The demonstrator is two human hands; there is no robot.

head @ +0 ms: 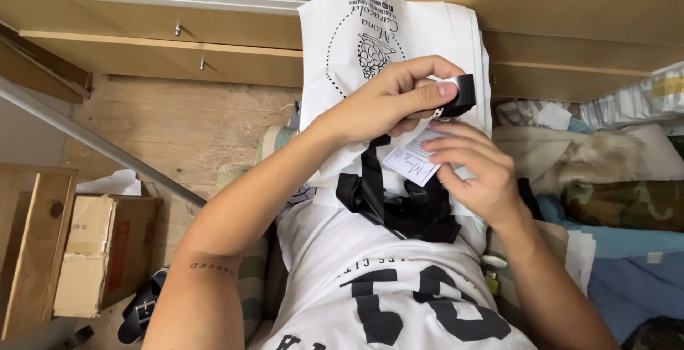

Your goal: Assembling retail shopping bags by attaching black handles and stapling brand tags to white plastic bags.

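The left hand pinched a small black stapler-like tool, rigid and light. The right hand gripped a thin paper tag, flimsy and best held by its edge against the soft white bag.

Our left hand covers most of the little black device, and our right hand hides half the paper tag.

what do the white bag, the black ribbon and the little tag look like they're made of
White bag: apparently matte non-woven fabric or paper, softly creased. Black ribbon: probably satin, slight sheen, limp folds. Small tag under the right hand: thin white card or paper, flat.
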